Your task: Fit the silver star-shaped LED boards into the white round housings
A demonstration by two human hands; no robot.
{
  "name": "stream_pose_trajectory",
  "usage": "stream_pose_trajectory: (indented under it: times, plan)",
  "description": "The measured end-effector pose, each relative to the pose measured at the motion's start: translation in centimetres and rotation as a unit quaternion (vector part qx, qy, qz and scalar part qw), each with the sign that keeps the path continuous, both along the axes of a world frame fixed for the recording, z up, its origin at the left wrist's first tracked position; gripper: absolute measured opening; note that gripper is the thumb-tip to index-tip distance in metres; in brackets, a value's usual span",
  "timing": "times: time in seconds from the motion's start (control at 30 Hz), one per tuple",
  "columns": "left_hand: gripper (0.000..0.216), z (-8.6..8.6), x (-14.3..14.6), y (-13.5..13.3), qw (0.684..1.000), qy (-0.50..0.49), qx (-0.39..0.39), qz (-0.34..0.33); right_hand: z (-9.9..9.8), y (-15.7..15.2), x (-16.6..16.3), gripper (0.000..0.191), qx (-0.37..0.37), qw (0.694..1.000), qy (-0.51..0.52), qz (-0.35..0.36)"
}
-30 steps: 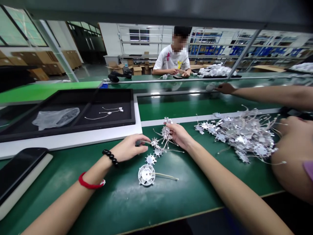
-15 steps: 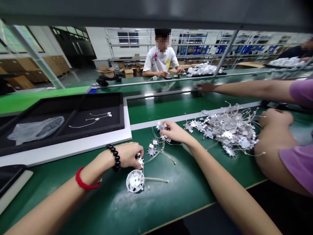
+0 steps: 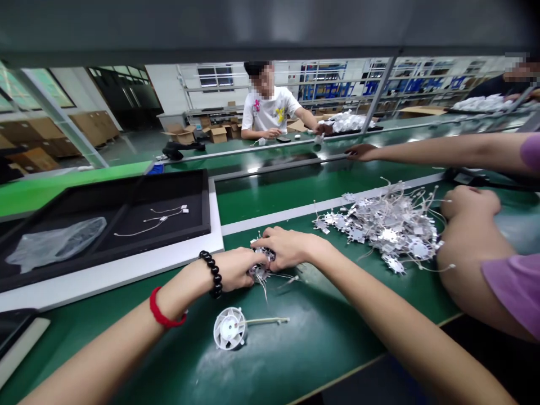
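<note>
My left hand (image 3: 238,269), wearing black beads and a red band, has its fingers closed on a small bunch of wired star-shaped metal plates (image 3: 260,271). From the other side my right hand (image 3: 289,247) curls its fingers round the same bunch, so the two hands nearly touch. Thin white leads hang out below them, and the exact grip on each plate is hidden. Nearer to me a round white fan (image 3: 230,329) lies flat on the green bench, its cable pointing right. Right of my hands spreads a heap of similar wired plates (image 3: 386,230).
A black tray (image 3: 139,197) with a clear plastic bag (image 3: 57,242) and a few loose wires stands at the left. A co-worker's arms in purple sleeves (image 3: 510,287) reach in from the right. Across the bench sits another person (image 3: 270,109). A shelf (image 3: 270,28) hangs overhead.
My left hand has moved up and away from the fan, and my right hand has come down and left to meet it. The loose plates between them are now gathered in my hands.
</note>
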State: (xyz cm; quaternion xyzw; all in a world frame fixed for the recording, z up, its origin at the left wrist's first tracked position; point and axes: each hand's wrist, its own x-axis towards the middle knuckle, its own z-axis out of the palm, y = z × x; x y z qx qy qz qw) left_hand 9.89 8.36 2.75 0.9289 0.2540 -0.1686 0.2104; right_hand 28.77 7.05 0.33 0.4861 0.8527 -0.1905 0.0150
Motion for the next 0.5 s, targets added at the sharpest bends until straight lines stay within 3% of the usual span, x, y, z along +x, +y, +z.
stream_pose_trajectory:
  times: [0.13, 0.37, 0.5]
  plan:
    - [0.021, -0.4, 0.4, -0.3, 1.000, 0.017, 0.002, 0.011, 0.5, 1.1, 0.0, 0.062, -0.019, 0.999, -0.044, 0.000]
    - [0.049, -0.9, 1.4, -0.5, 0.999, 0.011, 0.002, 0.040, 0.9, 2.8, 0.2, 0.088, -0.039, 0.996, -0.068, -0.035]
    - [0.030, -1.2, 1.9, -0.6, 0.999, 0.001, 0.009, 0.050, 1.7, 3.3, -0.4, 0.080, -0.069, 0.995, -0.072, -0.020]
